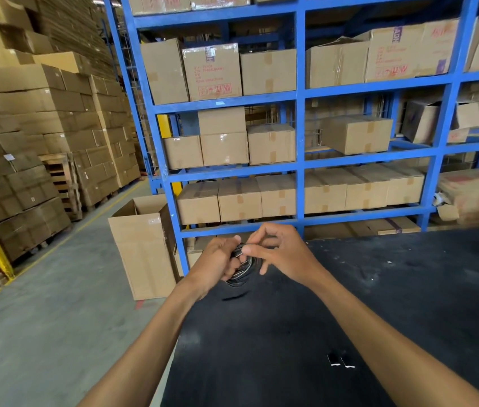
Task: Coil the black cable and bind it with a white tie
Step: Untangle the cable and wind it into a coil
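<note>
Both hands working a coiled black cable (242, 270) over the table's far left corner.

Left hand (217, 259) is gripping the coil, fingers curled round its loops; right hand (279, 254) is pinching at the top of the bundle, thumb and forefinger pressed together, other fingers arched. White tie too blurred to make out. Coil is hanging just above the black table (350, 289). Open cardboard box (141, 248) is standing on the floor beside the blue rack (300, 113).
</note>
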A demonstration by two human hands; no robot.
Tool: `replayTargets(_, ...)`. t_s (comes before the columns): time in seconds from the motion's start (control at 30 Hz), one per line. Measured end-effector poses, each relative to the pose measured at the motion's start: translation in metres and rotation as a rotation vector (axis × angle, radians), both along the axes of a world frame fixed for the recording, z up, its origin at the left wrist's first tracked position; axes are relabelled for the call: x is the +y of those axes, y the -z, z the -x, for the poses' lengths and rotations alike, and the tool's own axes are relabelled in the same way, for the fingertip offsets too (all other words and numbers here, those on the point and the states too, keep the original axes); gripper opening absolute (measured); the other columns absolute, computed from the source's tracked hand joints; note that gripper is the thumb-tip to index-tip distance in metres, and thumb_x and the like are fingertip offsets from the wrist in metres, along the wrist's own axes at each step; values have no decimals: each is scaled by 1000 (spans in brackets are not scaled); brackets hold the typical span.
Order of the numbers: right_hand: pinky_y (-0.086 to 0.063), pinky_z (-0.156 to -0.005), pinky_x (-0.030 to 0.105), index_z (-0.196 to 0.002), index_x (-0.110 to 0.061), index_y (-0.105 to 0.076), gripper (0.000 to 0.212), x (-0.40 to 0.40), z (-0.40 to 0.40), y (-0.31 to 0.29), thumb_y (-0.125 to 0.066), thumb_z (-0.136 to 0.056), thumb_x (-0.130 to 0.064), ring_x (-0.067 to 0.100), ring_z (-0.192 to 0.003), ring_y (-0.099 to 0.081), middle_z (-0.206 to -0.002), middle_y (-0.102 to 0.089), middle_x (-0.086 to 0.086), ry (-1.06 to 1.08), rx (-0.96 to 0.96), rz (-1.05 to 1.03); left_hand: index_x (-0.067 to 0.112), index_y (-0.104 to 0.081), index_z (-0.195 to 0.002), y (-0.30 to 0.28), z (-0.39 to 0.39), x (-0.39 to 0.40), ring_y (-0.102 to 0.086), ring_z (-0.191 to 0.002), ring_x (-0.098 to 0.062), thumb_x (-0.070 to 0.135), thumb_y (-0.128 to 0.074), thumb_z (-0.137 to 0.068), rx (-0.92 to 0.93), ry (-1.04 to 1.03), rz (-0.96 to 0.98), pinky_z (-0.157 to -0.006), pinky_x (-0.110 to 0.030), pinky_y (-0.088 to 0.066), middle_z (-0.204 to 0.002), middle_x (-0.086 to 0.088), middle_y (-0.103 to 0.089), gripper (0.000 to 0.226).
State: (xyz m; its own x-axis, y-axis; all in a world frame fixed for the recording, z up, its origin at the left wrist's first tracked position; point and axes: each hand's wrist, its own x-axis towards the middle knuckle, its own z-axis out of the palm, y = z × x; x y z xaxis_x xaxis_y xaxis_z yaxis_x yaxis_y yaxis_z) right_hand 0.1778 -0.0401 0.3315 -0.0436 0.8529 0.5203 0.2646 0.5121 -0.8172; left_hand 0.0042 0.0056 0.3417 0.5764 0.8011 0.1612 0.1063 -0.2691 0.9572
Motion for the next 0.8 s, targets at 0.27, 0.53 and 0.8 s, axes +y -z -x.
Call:
replayTargets(0.27, -63, -61, 37, -113, -21, -63, 44, -6, 0, 12, -83, -75, -28, 17, -84, -73, -105, -73, -2, -30, 83, 104, 20, -45, -51, 5, 6, 13, -15, -32, -6, 27, -31, -99, -294, -162, 234, -31, -17, -13, -38, 11, -24, 50)
replayTargets(0.53, -57, -52, 30, -122, -48, -62, 34, -4, 23, 27, -67, -92, -33, 12, -73, -65, -102, -73, 5, -52, 29, 60, 23, -42, -47, 4, 3, 9, -17, -35, -8, 30, -34, -97, -233, -171, 94, -34, -19, -19, -39, 8, -28, 51)
replayTargets(0.8, -55, -47, 34, -122, -28, -64, 32, -5, 37, 29, -69, -91, -28, 10, -69, -63, -91, -71, -5, 49, 113, 69, 24, -41, -45, 2, 5, 10, -16, -35, -9, 31, -35, -94, -238, -145, 92, -34, -19, -19, -38, 9, -27, 50)
